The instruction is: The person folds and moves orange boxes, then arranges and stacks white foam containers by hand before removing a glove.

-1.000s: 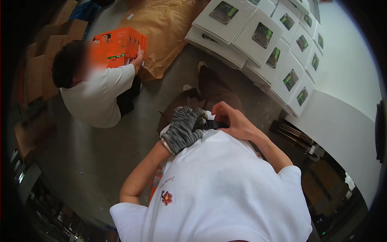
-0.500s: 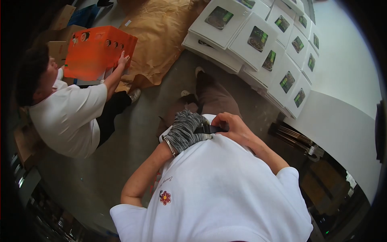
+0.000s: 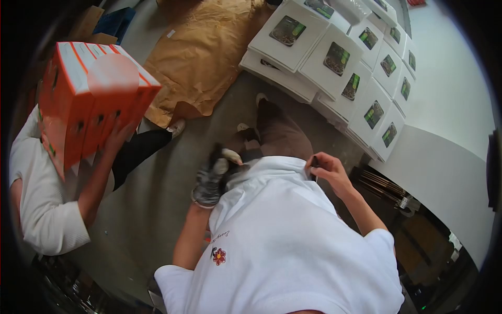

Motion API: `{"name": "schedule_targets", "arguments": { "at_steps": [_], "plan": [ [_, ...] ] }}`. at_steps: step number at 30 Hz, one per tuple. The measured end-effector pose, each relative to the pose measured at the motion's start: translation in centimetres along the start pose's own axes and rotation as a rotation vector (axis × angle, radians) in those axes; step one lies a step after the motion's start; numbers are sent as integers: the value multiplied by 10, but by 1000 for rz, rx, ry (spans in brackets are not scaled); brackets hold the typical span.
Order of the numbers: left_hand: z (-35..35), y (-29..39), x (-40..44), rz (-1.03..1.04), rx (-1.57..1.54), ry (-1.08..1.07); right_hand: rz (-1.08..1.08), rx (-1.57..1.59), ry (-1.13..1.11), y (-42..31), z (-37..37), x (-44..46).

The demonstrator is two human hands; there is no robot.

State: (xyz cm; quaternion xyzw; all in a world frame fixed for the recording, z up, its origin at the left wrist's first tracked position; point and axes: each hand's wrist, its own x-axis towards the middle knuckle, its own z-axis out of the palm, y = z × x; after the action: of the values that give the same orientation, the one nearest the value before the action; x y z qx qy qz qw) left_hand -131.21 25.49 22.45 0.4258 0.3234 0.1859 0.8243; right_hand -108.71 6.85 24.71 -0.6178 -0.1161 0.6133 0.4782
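Observation:
At the left side of my waist is my left hand [image 3: 213, 175], in a grey knitted glove, its fingers curled beside something dark that is blurred. My bare right hand [image 3: 327, 170] pinches a small black piece at the right side of the waist, near the hem of my white shirt [image 3: 293, 230]. The two hands are well apart, with the shirt front between them. Brown trousers [image 3: 282, 131] show below the hem.
At the left a person in a white top [image 3: 47, 209] carries a stack of orange boxes [image 3: 89, 110]. Brown wrapping paper [image 3: 196, 57] lies on the floor ahead. White packages with dark labels [image 3: 334, 63] are stacked at the front right, beside a white surface [image 3: 444, 157].
My hands have moved apart from the black piece at the waist, one to each side. The other person has come closer on the left, raising and turning the orange boxes.

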Motion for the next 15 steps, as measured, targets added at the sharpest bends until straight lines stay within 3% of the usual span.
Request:
{"name": "schedule_targets", "arguments": {
  "at_steps": [1, 3, 5, 8, 10, 12, 14, 15],
  "plan": [
    [14, 21, -9, -53, -361, 117, -22, 36, 60, 3, -5, -5],
    [-30, -6, -25, 224, -897, -36, 13, 5, 88, 0, -16, -10],
    [-39, 7, -28, 264, -910, -77, 65, -127, 71, -8, -23, -7],
    [-38, 15, -35, 367, -988, -191, 7, -565, -172, -26, -20, 12],
    [-32, 20, -47, 461, -1034, -264, -204, -681, -137, -58, 2, 30],
    [-25, 31, -59, 553, -1062, -336, -676, -643, -83, -118, 36, 43],
    [-15, 47, -68, 639, -1074, -420, -1067, -518, -183, -169, 55, 50],
    [-9, 56, -72, 677, -1079, -462, -1251, -298, -109, -197, 80, 45]
  ]
}}
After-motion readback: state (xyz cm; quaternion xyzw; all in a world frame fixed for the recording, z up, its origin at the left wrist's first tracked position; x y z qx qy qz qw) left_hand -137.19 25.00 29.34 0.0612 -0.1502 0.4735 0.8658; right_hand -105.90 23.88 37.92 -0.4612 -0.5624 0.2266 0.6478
